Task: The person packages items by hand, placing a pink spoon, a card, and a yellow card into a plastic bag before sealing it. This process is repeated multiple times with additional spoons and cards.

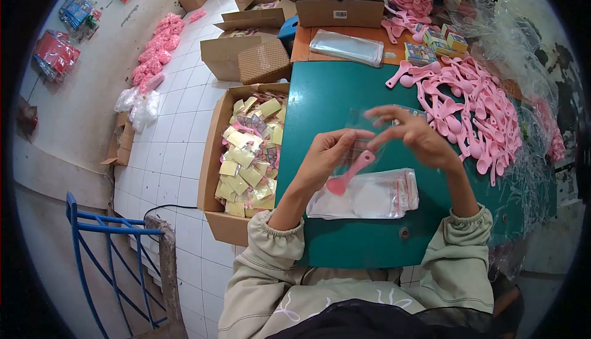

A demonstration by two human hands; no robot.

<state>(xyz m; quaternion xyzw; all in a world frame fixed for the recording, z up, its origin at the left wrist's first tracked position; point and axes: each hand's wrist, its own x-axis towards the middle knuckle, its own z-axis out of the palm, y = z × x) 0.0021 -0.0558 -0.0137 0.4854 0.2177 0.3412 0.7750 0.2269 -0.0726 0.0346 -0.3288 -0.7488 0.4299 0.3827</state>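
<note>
My left hand is closed, fingers pinched on a clear plastic bag above the green table. A pink spoon hangs tilted just below its fingers, bowl toward the lower left; whether it lies inside the bag is unclear. My right hand is raised right of the bag, fingers spread and slightly blurred. Beneath the spoon lies a stack of clear bags with red-lined edges. A small printed item shows partly behind my right hand.
Pink spoons are heaped on the right of the green table. Small boxes and more clear bags lie at the back. A carton of packed bags stands left. Loose plastic film drapes the right edge.
</note>
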